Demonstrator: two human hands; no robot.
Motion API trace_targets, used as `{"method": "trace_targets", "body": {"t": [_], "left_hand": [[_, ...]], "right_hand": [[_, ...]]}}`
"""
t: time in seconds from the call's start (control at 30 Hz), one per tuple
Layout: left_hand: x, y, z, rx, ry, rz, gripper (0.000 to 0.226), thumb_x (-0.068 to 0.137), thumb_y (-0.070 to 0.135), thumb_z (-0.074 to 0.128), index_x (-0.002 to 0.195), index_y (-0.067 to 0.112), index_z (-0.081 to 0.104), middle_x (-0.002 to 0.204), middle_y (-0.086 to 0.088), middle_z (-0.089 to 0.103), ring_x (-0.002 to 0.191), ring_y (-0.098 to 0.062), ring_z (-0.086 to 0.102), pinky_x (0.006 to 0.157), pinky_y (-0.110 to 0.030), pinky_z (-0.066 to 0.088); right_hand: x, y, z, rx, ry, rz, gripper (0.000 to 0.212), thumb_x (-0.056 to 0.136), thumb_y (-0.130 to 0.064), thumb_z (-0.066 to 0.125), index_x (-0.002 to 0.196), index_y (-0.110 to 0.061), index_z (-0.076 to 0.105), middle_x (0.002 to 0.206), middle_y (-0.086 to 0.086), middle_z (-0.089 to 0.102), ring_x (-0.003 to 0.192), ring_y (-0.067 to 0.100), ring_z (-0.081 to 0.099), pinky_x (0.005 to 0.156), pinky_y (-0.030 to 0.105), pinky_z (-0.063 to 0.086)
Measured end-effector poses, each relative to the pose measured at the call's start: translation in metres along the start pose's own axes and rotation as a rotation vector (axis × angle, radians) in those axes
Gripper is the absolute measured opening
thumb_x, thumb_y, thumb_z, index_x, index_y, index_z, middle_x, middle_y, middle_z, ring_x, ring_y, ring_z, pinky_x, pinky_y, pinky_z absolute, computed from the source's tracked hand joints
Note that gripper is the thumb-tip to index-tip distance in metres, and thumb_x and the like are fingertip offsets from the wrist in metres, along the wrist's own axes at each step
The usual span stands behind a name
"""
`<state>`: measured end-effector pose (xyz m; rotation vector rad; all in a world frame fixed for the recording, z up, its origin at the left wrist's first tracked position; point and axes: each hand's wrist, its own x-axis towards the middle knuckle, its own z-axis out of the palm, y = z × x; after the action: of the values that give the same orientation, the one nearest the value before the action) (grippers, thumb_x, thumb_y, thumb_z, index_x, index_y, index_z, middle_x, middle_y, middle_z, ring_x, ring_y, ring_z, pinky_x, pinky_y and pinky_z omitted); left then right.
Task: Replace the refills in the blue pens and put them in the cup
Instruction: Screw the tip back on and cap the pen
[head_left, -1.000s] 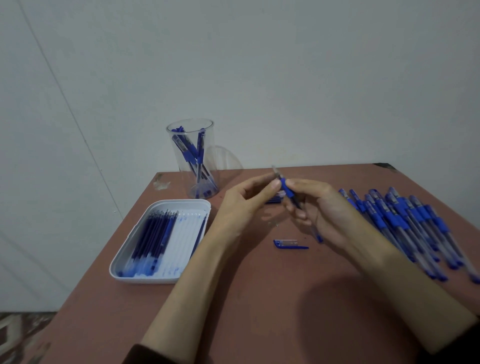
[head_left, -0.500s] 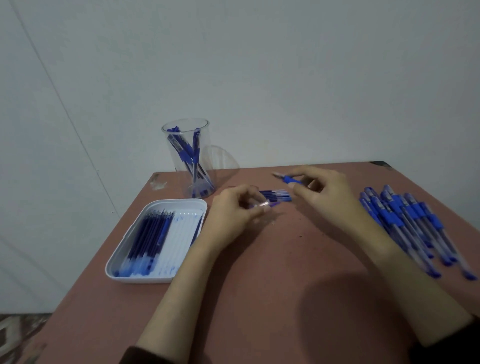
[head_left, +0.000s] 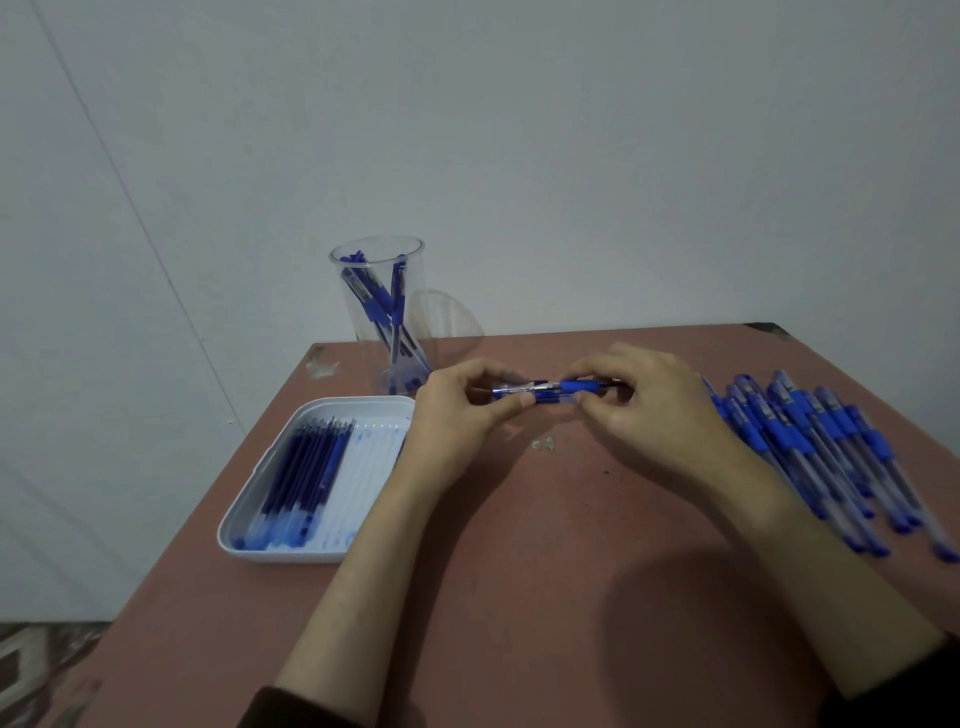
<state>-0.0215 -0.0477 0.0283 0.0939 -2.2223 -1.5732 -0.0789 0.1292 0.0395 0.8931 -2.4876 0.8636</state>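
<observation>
A blue pen (head_left: 569, 386) lies level between both hands above the reddish table (head_left: 519, 571). My right hand (head_left: 644, 410) pinches it at the blue grip. My left hand (head_left: 457, 415) holds a clear pen cap (head_left: 511, 391) at the pen's tip end. Another clear and blue piece sits just under the pen, between my fingers. A clear cup (head_left: 382, 312) with several blue pens stands at the table's back left. On the right lies a pile of blue pens (head_left: 821, 452).
A white tray (head_left: 249, 499) at the left holds several dark blue refills and several pale ones. The cup's clear lid (head_left: 449, 325) leans behind the cup. A small speck of debris (head_left: 544, 443) lies on the table below the hands. The wall is close behind.
My hands have come together at the table's middle. The right hand brought the pen down level, and the left hand now holds the cap at the pen's tip.
</observation>
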Motion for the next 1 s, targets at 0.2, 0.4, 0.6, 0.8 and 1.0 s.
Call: {"method": "trace_targets", "body": {"t": [0.2,0.4,0.6,0.8,1.0], "left_hand": [[-0.001,-0.001,0.005,0.004,-0.007,0.01,0.019,0.074,0.01,0.079,0.079,0.026,0.07,0.086,-0.009,0.073,0.069,-0.017,0.063,0.075,-0.039,0.055],[0.0,0.0,0.005,-0.03,0.007,0.003,0.018,0.072,0.008,0.08,0.077,0.024,0.072,0.086,-0.004,0.074,0.079,-0.023,0.07,0.079,-0.039,0.058],[-0.002,-0.001,0.004,-0.034,0.004,-0.011,0.016,0.072,0.005,0.08,0.077,0.019,0.073,0.085,-0.006,0.073,0.07,-0.016,0.066,0.075,-0.034,0.057],[-0.002,-0.003,0.003,-0.02,0.007,0.002,0.015,0.073,0.007,0.079,0.081,0.018,0.074,0.087,-0.004,0.074,0.076,-0.019,0.069,0.075,-0.032,0.057],[-0.004,0.007,0.005,-0.174,0.083,0.078,0.02,0.08,0.005,0.072,0.091,0.022,0.069,0.079,-0.001,0.07,0.078,-0.016,0.067,0.083,-0.042,0.056]], "right_hand": [[-0.001,-0.004,0.008,0.113,-0.044,-0.032,0.019,0.086,-0.02,0.064,0.103,-0.028,0.071,0.087,-0.013,0.065,0.085,0.006,0.054,0.078,0.031,0.048],[0.0,-0.007,0.008,0.188,-0.039,-0.015,0.011,0.087,-0.019,0.066,0.096,-0.022,0.073,0.087,-0.012,0.067,0.087,0.01,0.059,0.08,0.035,0.049],[0.0,-0.011,0.009,0.179,-0.051,-0.018,0.012,0.088,-0.017,0.065,0.095,-0.02,0.073,0.081,-0.017,0.06,0.084,0.006,0.055,0.075,0.023,0.044],[-0.001,-0.009,0.016,0.219,-0.024,-0.018,0.012,0.086,-0.015,0.066,0.092,-0.023,0.073,0.079,-0.019,0.061,0.083,0.003,0.055,0.071,0.018,0.04],[0.001,-0.014,0.018,0.46,0.023,0.053,0.014,0.088,-0.018,0.064,0.094,-0.027,0.072,0.084,-0.01,0.07,0.078,0.006,0.062,0.07,0.019,0.046]]}}
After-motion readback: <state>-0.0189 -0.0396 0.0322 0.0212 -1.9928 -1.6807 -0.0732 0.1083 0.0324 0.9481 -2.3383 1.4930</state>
